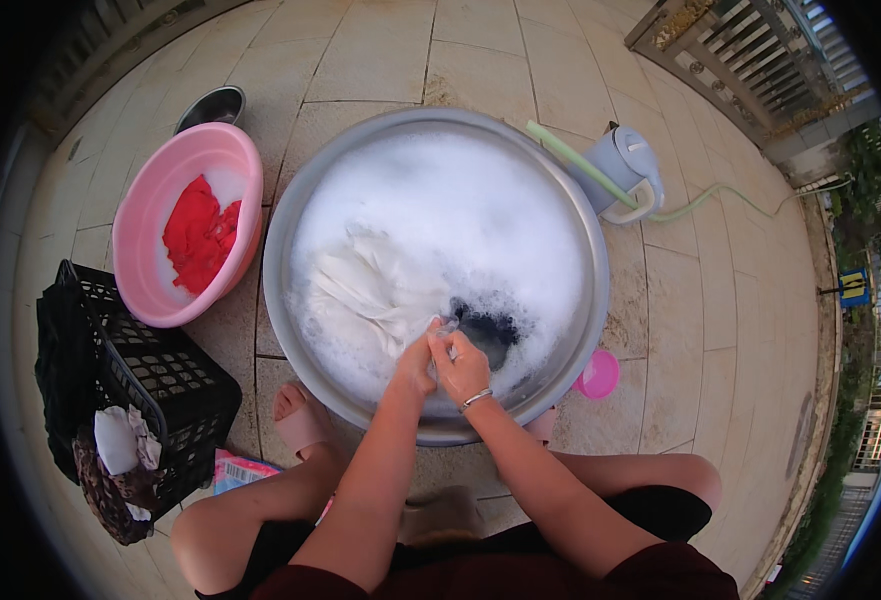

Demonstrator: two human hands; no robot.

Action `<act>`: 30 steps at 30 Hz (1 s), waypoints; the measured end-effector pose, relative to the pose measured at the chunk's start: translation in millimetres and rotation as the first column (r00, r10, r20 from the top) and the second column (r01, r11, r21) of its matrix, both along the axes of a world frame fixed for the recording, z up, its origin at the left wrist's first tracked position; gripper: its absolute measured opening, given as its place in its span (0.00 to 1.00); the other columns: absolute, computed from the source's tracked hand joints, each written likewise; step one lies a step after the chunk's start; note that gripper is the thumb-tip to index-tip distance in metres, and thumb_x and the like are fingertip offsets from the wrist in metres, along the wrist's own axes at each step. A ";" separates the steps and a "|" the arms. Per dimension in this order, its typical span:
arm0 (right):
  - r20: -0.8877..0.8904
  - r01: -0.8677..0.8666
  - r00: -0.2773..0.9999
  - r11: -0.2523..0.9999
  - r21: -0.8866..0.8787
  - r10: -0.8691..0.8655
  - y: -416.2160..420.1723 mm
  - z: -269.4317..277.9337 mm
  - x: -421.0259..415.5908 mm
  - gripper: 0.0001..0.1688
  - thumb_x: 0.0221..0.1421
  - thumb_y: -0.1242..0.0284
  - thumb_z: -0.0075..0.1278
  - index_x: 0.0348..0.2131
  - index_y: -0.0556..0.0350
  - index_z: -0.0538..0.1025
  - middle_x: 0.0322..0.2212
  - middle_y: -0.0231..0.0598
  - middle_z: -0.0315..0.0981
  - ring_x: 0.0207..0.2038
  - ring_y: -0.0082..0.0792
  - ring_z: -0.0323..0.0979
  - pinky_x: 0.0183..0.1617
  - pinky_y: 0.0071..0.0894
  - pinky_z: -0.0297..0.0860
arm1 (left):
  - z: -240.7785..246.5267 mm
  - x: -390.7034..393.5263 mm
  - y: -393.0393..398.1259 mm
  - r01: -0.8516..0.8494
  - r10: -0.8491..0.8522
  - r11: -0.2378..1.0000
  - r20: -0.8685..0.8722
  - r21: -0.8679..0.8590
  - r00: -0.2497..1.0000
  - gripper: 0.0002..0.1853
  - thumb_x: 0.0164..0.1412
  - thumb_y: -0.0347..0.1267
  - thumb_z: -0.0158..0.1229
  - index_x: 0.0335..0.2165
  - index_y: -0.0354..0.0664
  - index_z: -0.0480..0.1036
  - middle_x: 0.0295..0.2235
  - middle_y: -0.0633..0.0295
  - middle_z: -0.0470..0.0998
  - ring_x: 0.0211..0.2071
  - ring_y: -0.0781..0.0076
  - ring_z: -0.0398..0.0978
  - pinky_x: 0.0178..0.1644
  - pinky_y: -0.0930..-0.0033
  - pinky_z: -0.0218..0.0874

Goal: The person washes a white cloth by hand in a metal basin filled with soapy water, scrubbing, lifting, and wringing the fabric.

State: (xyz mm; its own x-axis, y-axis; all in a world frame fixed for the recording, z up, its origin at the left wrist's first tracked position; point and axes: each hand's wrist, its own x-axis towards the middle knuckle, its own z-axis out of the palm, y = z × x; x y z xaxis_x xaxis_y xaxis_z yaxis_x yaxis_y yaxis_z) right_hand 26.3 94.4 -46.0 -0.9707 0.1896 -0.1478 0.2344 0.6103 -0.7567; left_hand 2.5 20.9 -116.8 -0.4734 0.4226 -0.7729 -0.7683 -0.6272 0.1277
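Observation:
A large round metal basin (440, 436) full of white suds stands between my feet. White wet cloth (369, 289) lies in the foam at the basin's left side, and its right end reaches my hands. My left hand (418, 360) and my right hand (461, 366) are close together above the near part of the basin, both gripping a bunched part of this cloth. A metal bracelet is on my right wrist. Just beyond my right hand, dark water or dark cloth (489, 334) shows through a gap in the suds; I cannot tell which.
Left stand a pink plastic basin (129, 225) with red cloth (198, 236), a metal bowl (215, 109) and a black plastic laundry basket (192, 390) with clothes. Right are a grey-blue pitcher (605, 169), a green hose (583, 165) and a pink cup (600, 374). A printed packet (241, 472) lies near my left leg.

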 end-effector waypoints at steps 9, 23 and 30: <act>-0.171 0.109 0.982 0.978 0.179 -0.078 28.6 -29.0 -35.7 0.19 0.46 0.65 0.39 0.10 0.56 0.61 0.08 0.45 0.59 0.13 0.46 0.60 0.15 0.37 0.54 | 38.5 0.9 3.8 -0.047 -0.922 0.224 -0.227 -0.973 0.313 0.12 0.46 0.32 0.44 0.30 0.37 0.68 0.28 0.59 0.70 0.28 0.73 0.67 0.31 0.72 0.59; 0.558 0.283 0.800 0.959 -0.028 -0.219 66.6 -73.1 -3.3 0.31 0.34 0.54 0.50 0.32 0.64 0.67 0.31 0.47 0.65 0.32 0.41 0.64 0.39 0.33 0.60 | -11.7 -20.7 -32.3 -0.398 0.397 0.916 0.027 0.051 0.917 0.18 0.52 0.41 0.42 0.39 0.43 0.63 0.38 0.65 0.66 0.39 0.67 0.62 0.44 0.65 0.54; 0.283 0.354 0.901 0.934 -0.049 -0.327 22.8 -67.7 -12.1 0.25 0.41 0.68 0.46 0.40 0.60 0.60 0.36 0.51 0.61 0.37 0.45 0.63 0.39 0.29 0.59 | -27.2 -12.1 -34.7 -0.366 0.370 0.928 0.048 -0.070 0.928 0.15 0.51 0.30 0.34 0.36 0.38 0.64 0.37 0.57 0.67 0.40 0.65 0.63 0.47 0.62 0.52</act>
State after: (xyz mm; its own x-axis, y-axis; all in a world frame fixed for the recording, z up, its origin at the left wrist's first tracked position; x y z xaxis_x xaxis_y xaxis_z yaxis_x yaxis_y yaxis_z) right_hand 14.3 117.3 -113.7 -0.7712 0.4732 -0.4259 0.6157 0.3839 -0.6882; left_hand -9.5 -13.8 -144.0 -0.5399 0.1802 -0.8222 -0.4921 -0.8601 0.1347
